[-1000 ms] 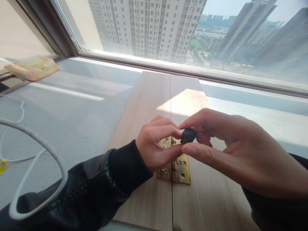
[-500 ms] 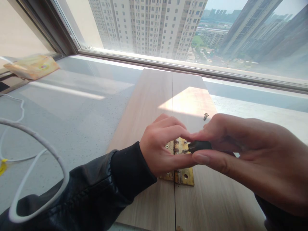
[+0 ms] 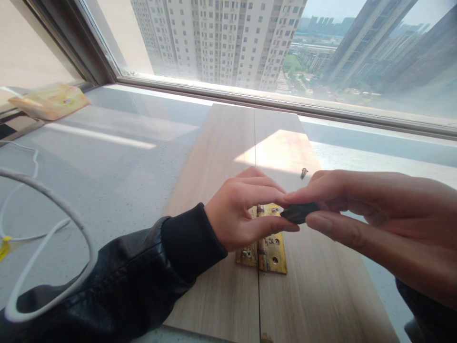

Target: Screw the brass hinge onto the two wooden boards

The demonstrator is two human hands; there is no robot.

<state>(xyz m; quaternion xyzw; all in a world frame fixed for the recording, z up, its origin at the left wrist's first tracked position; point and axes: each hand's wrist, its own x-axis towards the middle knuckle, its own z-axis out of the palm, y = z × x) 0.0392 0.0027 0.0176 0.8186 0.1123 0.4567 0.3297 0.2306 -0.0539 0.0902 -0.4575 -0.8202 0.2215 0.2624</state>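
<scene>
Both hands meet over a brass hinge [image 3: 280, 255] that lies across the seam of two wooden boards. My right hand [image 3: 378, 214] pinches a short dark screwdriver bit [image 3: 303, 212] between thumb and fingers, its tapered end pointing left. My left hand [image 3: 243, 205] curls in from the other side, with thumb and index finger closed about the bit's tapered end. Just behind that tip, a screw [image 3: 274, 209] stands in the hinge's right leaf, partly hidden. Another screw [image 3: 247, 254] shows in the left leaf. My left fingers cover part of the hinge.
A loose screw [image 3: 304, 173] lies on the right board [image 3: 321, 286], beyond my hands. The left board [image 3: 217, 157] is beside it. A white cable [image 3: 76, 216] loops at left. A soft yellow packet [image 3: 53, 102] lies near the window frame [image 3: 214, 97].
The screwdriver bit has tilted and shifted slightly right, and my right hand has drawn right with it. My left hand has risen slightly, uncovering more of the hinge's lower part.
</scene>
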